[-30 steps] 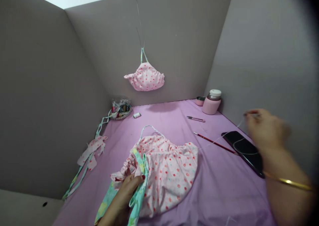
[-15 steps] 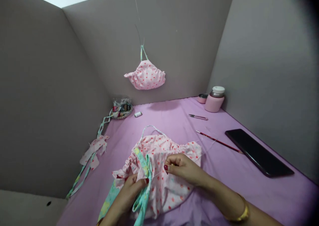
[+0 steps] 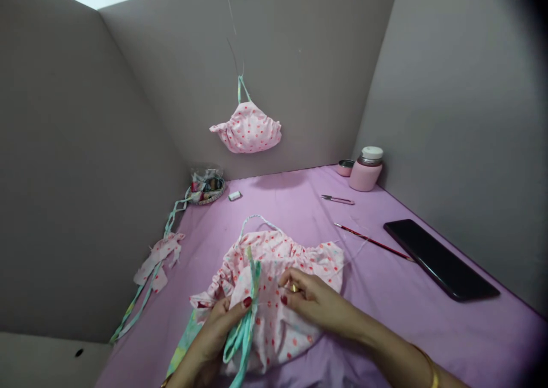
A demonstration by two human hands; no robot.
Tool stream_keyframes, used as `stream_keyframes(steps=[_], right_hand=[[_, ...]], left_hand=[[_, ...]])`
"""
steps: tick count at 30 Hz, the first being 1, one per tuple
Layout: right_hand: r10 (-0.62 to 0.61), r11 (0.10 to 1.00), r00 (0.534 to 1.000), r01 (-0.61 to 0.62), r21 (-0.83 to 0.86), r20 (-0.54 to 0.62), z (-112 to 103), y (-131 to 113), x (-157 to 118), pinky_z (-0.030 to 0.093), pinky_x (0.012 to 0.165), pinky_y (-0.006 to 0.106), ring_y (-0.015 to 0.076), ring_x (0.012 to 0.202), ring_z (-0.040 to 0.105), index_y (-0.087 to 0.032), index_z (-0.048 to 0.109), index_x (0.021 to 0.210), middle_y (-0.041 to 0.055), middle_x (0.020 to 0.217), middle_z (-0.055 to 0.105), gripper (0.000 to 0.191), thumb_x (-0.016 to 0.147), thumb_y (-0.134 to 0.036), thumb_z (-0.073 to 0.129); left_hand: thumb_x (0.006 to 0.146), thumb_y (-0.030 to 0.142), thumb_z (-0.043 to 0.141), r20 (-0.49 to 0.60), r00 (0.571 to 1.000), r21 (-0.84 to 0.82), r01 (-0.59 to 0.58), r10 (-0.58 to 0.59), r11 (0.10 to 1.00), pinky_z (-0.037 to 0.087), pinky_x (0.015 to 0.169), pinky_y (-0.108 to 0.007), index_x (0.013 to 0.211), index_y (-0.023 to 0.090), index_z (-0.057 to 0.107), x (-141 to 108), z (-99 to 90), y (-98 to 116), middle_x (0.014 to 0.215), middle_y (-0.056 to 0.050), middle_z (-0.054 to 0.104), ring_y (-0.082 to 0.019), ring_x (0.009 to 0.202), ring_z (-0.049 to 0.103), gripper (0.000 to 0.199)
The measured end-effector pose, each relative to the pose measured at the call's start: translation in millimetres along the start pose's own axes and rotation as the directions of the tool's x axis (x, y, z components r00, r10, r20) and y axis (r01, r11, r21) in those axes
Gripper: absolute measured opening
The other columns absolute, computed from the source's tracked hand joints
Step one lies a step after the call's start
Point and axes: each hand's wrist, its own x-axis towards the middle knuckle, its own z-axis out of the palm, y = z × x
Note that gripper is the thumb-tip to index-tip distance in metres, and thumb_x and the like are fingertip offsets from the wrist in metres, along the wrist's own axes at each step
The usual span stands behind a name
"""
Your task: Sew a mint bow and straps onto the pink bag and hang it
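A pink cloth garment (image 3: pixel 295 325) with red dots and gathered edges lies in front of me. My left hand (image 3: pixel 218 325) pinches its edge together with a folded green-and-yellow fabric strap (image 3: pixel 245 334), thumb on top. Over the garment's middle, my right hand (image 3: pixel 306 296) is closed in a pinch, right of the strap. A thin, dark sliver like a sewing needle shows at its fingertips, mostly hidden by the fingers. At the top of the garment a thin pale cord loop (image 3: pixel 257 217) stands out.
A small pink dotted cloth piece (image 3: pixel 248 128) hangs at the grey back panel. On the purple cloth (image 3: pixel 291 197) are thread snips (image 3: pixel 338 199), a red pencil (image 3: pixel 372 241), a black phone (image 3: pixel 440 259), a pink jar (image 3: pixel 366 174), a basket (image 3: pixel 208 199) and cloth scraps (image 3: pixel 158 259).
My right hand has turned and its fingertips have shifted slightly left over the cloth. The thread stretched between the hands is less visible. My left hand keeps its hold while the strap's upper end has shifted.
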Motion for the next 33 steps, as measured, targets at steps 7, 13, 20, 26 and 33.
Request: stream_keyframes(steps=[7,13,20,26,33], right_hand=[[-0.140,0.963,0.989,0.127,-0.239,-0.039,11,-20,-7,0.036,0.062,0.020,0.0095,0.064,0.054,-0.018,0.063,0.079,-0.0013,0.070,0.061,0.018,0.084,-0.014,0.046],[-0.130,0.962,0.991,0.128,-0.241,0.006,24,-14,-8,0.039,0.062,0.019,0.0094,0.066,0.058,-0.021,0.067,0.088,-0.0013,0.074,0.066,0.021,0.086,-0.016,0.047],[-0.128,0.947,0.991,0.107,-0.302,-0.049,25,-12,-8,0.040,0.063,0.021,0.0109,0.068,0.058,-0.021,0.067,0.088,0.0002,0.077,0.067,0.020,0.087,-0.019,0.047],[-0.114,0.962,0.993,0.102,-0.252,-0.034,28,-10,-11,0.042,0.065,0.020,0.0108,0.071,0.063,-0.025,0.068,0.091,-0.0022,0.081,0.070,0.022,0.086,-0.018,0.049],[-0.125,0.968,0.991,0.113,-0.223,-0.037,27,-11,-11,0.043,0.067,0.019,0.0106,0.075,0.065,-0.028,0.068,0.094,-0.0032,0.087,0.071,0.025,0.085,-0.016,0.049]], left_hand=[[0.059,0.030,0.076,-0.001,1.000,-0.026,-0.024,0.024,0.999,0.042,0.057,-0.020,0.067,0.018,0.062,-1,-2.4,-2,0.063,0.004,0.058,-0.011,0.059,0.049,0.020],[0.061,0.031,0.074,0.016,1.000,-0.023,-0.026,0.027,0.999,0.041,0.056,-0.021,0.070,0.017,0.060,1,-4.1,-2,0.062,0.005,0.056,-0.010,0.057,0.047,0.022],[0.062,0.027,0.074,-0.018,1.000,-0.042,-0.021,0.020,0.999,0.039,0.051,-0.019,0.067,0.017,0.057,4,-7.0,-4,0.057,0.007,0.053,-0.008,0.051,0.046,0.020],[0.063,0.029,0.074,0.062,0.997,-0.016,-0.041,0.042,0.999,0.037,0.050,-0.018,0.069,0.016,0.061,5,-8.7,-4,0.058,0.005,0.053,-0.007,0.050,0.044,0.020],[0.063,0.034,0.073,0.104,0.993,0.066,-0.059,0.052,0.996,0.038,0.052,-0.019,0.072,0.013,0.061,7,-5.4,-3,0.060,0.003,0.055,-0.008,0.051,0.045,0.026]])
